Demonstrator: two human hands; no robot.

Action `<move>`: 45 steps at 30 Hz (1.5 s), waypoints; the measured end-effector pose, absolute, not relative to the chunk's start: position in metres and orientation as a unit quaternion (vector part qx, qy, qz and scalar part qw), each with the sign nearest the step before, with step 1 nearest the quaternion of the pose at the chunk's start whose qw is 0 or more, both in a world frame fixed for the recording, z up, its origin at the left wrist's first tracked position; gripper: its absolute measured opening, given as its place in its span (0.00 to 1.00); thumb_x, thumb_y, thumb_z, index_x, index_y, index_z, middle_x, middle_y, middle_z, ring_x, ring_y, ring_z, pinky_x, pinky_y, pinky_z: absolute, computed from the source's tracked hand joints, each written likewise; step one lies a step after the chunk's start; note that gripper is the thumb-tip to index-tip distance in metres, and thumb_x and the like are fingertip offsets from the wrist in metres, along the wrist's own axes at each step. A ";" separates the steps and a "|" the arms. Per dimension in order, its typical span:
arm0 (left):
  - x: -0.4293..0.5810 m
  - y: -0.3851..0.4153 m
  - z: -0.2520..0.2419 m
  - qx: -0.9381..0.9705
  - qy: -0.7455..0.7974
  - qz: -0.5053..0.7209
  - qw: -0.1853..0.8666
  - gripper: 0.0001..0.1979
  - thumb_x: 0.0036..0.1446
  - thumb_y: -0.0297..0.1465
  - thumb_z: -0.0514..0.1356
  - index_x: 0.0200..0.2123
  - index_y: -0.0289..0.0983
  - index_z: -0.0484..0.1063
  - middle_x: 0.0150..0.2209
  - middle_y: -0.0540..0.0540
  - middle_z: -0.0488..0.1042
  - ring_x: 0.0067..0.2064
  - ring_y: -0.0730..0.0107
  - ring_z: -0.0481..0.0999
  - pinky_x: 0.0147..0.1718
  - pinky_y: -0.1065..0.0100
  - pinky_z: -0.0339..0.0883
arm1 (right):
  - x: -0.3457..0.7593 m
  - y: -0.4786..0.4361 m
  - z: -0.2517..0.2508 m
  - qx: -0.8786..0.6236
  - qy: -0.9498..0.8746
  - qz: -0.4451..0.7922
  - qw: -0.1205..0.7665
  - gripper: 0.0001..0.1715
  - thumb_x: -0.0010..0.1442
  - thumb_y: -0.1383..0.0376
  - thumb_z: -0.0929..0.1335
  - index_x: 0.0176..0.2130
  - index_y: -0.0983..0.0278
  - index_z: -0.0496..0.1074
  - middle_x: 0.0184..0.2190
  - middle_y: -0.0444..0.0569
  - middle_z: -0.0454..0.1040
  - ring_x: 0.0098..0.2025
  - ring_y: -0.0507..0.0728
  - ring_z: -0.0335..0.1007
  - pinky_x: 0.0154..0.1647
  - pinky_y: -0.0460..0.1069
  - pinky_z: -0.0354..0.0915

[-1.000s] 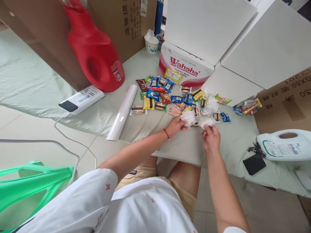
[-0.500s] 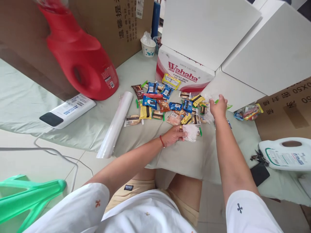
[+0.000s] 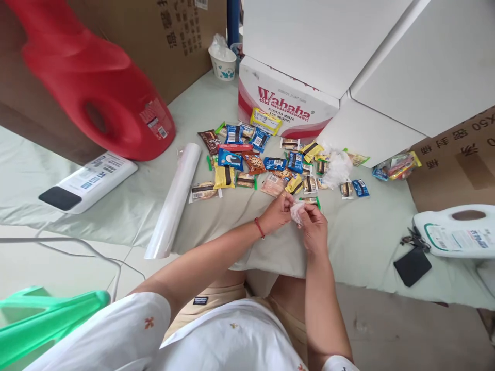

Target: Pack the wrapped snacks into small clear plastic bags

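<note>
Between my two hands is a small crumpled clear plastic bag [image 3: 297, 212]. My left hand [image 3: 279, 211] pinches its left side, and my right hand [image 3: 315, 224] grips it from the right with thumb and fingers. Just beyond my fingers lies a spread of wrapped snacks, among them a yellow packet [image 3: 224, 176], a blue packet [image 3: 230, 159] and a brown cocoa packet [image 3: 209, 140]. A green-edged biscuit packet [image 3: 310, 201] lies right behind my right fingers. A heap of crumpled clear plastic bags [image 3: 339, 167] rests at the right of the snacks.
A roll of clear plastic [image 3: 174, 201] lies left of the snacks, near a large red jug [image 3: 127, 103] and a white device [image 3: 88, 183]. Behind stands a Wahaha carton [image 3: 286, 98]. To the right are a white bottle [image 3: 456, 232], a black wallet-like item [image 3: 412, 267] and keys [image 3: 413, 240].
My right hand has come back from the plastic heap at the right to meet my left hand, and now grips the small plastic bag too. The view has shifted slightly.
</note>
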State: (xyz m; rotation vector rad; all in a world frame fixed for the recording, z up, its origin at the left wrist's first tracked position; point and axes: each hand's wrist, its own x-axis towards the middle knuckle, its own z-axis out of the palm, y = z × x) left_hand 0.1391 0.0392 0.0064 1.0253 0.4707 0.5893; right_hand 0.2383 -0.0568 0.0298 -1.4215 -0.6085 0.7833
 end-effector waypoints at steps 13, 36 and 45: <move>0.132 0.046 0.013 0.510 0.179 0.267 0.798 0.26 0.48 0.51 0.73 0.34 0.33 0.75 0.25 0.53 0.70 0.29 0.76 0.65 0.32 0.71 0.57 | 0.234 -0.059 0.028 -0.664 -0.208 0.264 0.668 0.27 0.56 0.43 0.74 0.40 0.63 0.74 0.30 0.42 0.73 0.25 0.49 0.59 0.23 0.45 0.57; 0.129 0.047 0.016 0.428 0.164 0.237 0.857 0.28 0.42 0.48 0.77 0.32 0.35 0.70 0.26 0.51 0.74 0.21 0.83 0.59 0.21 0.73 0.46 | 0.232 -0.090 0.032 -0.730 -0.339 0.193 0.561 0.18 0.56 0.51 0.76 0.39 0.61 0.77 0.36 0.46 0.76 0.39 0.55 0.70 0.44 0.51 0.67; 0.133 0.042 0.017 0.496 0.177 0.214 0.823 0.29 0.34 0.43 0.80 0.32 0.35 0.70 0.26 0.56 0.70 0.27 0.81 0.65 0.28 0.74 0.57 | 0.232 -0.087 0.034 -0.666 -0.238 0.281 0.649 0.21 0.53 0.52 0.78 0.38 0.62 0.75 0.32 0.42 0.74 0.32 0.51 0.66 0.39 0.49 0.65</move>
